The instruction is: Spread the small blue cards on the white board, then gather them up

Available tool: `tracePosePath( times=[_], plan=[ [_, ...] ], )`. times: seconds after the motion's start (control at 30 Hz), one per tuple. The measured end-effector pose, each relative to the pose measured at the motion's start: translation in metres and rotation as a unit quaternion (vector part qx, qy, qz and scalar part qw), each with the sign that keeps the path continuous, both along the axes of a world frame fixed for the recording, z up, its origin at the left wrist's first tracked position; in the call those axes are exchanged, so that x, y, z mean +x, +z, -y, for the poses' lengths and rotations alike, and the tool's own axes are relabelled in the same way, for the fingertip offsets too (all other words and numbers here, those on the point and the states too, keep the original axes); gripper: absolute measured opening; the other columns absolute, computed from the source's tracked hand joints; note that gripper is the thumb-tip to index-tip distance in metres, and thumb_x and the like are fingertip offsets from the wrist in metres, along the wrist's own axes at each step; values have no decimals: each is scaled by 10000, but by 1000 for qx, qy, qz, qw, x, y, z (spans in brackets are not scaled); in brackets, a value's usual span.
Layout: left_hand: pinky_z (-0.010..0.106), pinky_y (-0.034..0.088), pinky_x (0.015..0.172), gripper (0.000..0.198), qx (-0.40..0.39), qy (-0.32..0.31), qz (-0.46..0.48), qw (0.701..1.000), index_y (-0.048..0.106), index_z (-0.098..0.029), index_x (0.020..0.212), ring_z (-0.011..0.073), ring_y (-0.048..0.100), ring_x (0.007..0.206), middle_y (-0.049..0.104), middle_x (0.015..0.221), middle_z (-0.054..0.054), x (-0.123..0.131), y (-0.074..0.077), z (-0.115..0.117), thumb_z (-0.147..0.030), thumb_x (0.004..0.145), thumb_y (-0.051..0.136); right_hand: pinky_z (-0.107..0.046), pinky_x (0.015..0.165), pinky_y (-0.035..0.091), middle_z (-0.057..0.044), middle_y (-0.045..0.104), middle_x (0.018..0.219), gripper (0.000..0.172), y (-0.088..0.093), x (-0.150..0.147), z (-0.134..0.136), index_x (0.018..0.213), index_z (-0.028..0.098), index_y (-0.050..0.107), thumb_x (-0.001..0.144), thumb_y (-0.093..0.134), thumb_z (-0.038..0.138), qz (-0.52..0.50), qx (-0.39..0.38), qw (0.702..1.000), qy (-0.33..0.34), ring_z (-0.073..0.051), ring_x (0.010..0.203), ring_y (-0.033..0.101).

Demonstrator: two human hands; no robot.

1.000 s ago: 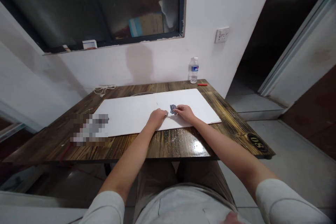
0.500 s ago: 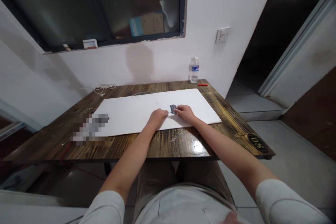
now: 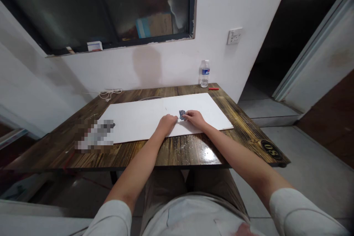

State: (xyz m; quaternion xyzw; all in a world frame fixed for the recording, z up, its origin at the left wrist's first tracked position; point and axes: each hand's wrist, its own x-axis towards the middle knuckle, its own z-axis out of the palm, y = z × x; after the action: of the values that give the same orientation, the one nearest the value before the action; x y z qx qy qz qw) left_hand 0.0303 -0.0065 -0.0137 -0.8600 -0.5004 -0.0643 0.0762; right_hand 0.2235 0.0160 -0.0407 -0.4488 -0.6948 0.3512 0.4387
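Note:
My right hand (image 3: 196,119) pinches a small dark grey-blue piece with ridged or striped edges (image 3: 181,113) between thumb and fingers. What kind of thing it is, I cannot make out. Just left of it, my left hand (image 3: 167,124) is closed, its thumb and fingertips pressed together. Anything between those fingers is too small or hidden to name. Both hands are over a white board (image 3: 135,118) that lies flat on the table, close to its front edge. A tiny thin dark mark or sliver (image 3: 166,108) shows on the board behind my left hand.
The dark wooden table (image 3: 182,155) stands against a white wall. A water bottle (image 3: 205,75) and a red pen-like stick (image 3: 213,89) are at the back right, a coiled white cable (image 3: 110,93) at the back left. A pixelated patch covers something on the left.
My left hand's fingertips have shifted very slightly toward the piece. My right hand keeps its pinch in the same place.

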Motion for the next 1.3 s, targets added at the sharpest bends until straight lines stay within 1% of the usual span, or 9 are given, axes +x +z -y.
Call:
tracePosePath(
  times=[0.1, 0.3, 0.47, 0.6, 0.7, 0.87, 1.03, 1.1, 1.3],
  plan=[
    [348, 434, 767, 231, 4, -6, -3, 1000, 691, -184, 977, 256, 596, 874, 670, 875, 119, 1, 1, 1, -218, 928, 468, -250, 586, 401, -2, 663, 610, 270, -1, 0, -1, 659, 191, 661, 767, 620, 435, -3, 2, 1000, 1, -144, 592, 568],
    [337, 435, 799, 217, -3, 9, 35, 999, 714, -210, 906, 234, 594, 875, 658, 865, 94, 1, -2, 1, -206, 904, 496, -255, 591, 408, -1, 661, 613, 264, -1, 0, -2, 677, 194, 667, 775, 617, 433, 1, -1, 1000, 0, -150, 599, 574],
    [336, 456, 824, 215, 9, 13, 72, 997, 706, -199, 1006, 240, 612, 918, 688, 929, 97, -2, -5, -1, -240, 902, 523, -254, 599, 409, -6, 665, 623, 268, -2, 0, -1, 683, 191, 668, 778, 618, 436, -4, 3, 1000, 0, -151, 606, 580],
    [331, 468, 858, 254, -6, 31, 166, 986, 694, -204, 1069, 230, 641, 952, 716, 1022, 88, -6, -6, -2, -149, 876, 537, -250, 589, 391, -3, 658, 609, 282, -5, 0, -4, 665, 194, 669, 778, 624, 448, 4, 11, 1000, -6, -145, 597, 566],
    [306, 487, 815, 261, -16, 59, 266, 962, 689, -202, 1080, 203, 667, 860, 740, 938, 57, -10, -7, -4, -143, 846, 588, -248, 585, 392, -2, 666, 616, 271, -7, 0, -6, 693, 194, 682, 777, 626, 446, 1, 12, 1000, -6, -145, 595, 562],
    [274, 497, 743, 95, -39, 57, 372, 926, 727, -186, 859, 169, 664, 769, 742, 821, 23, -12, -7, -7, -178, 788, 665, -251, 580, 390, -1, 670, 624, 266, -9, 1, -9, 711, 200, 690, 773, 631, 452, -10, 11, 1000, -21, -146, 587, 558],
    [279, 496, 772, 95, -57, -22, 362, 930, 740, -197, 826, 170, 665, 810, 748, 858, 25, -9, -5, -7, -179, 800, 651, -255, 593, 375, 2, 648, 603, 256, -6, 1, -6, 686, 199, 677, 784, 622, 428, 5, 25, 999, -38, -148, 592, 551],
    [276, 496, 769, 93, -54, -43, 350, 934, 736, -195, 852, 166, 660, 804, 744, 871, 28, -7, -5, -6, -185, 803, 657, -255, 609, 373, 0, 651, 611, 248, -4, 0, -4, 684, 199, 680, 791, 621, 414, 27, 38, 999, -15, -151, 616, 556],
    [283, 495, 785, 113, 0, -43, 328, 944, 678, -194, 926, 166, 648, 820, 711, 874, 28, -8, -8, -5, -211, 814, 679, -251, 646, 376, -7, 679, 695, 217, -3, -1, 0, 706, 192, 699, 791, 642, 383, 58, 46, 993, 89, -156, 689, 567]
  ],
)
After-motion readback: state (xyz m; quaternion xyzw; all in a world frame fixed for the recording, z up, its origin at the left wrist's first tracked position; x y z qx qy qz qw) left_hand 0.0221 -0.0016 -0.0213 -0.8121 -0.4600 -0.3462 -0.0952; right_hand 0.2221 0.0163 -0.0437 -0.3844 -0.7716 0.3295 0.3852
